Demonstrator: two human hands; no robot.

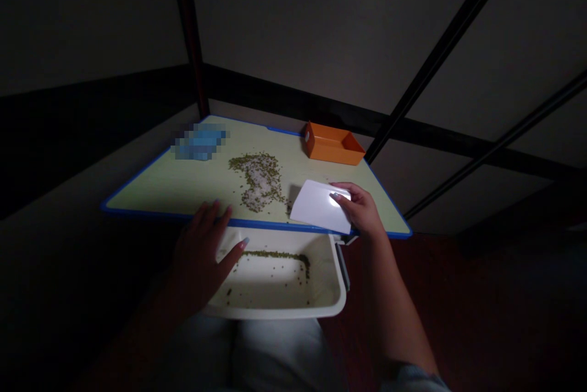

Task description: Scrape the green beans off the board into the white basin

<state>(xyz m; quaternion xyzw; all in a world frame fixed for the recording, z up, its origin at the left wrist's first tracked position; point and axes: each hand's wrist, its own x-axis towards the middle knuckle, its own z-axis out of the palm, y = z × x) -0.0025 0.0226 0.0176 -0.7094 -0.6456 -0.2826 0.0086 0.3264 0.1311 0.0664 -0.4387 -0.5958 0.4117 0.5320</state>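
My right hand (pixel 362 207) grips the right side of a flat white card (pixel 314 207), thumb on top. The card tilts low over the front right of the table, its left edge beside a few loose green grains. To the left lies a spread heap of small green grains and whitish grains (pixel 260 178), the green ones like mung beans. My left hand (pixel 204 257) has its fingers apart, fingertips at the table's blue front edge and thumb over a white plastic bin (pixel 275 312). Green grains (pixel 275 254) line the bin's far inner edge, with several scattered on its floor.
An orange open box (pixel 334 144) stands at the back right of the pale yellow-green table (pixel 192 187). A blurred blue item (pixel 199 142) lies at the back left. The bin sits under the front edge, above my lap. Dark-framed wall panels (pixel 293 19) rise behind.
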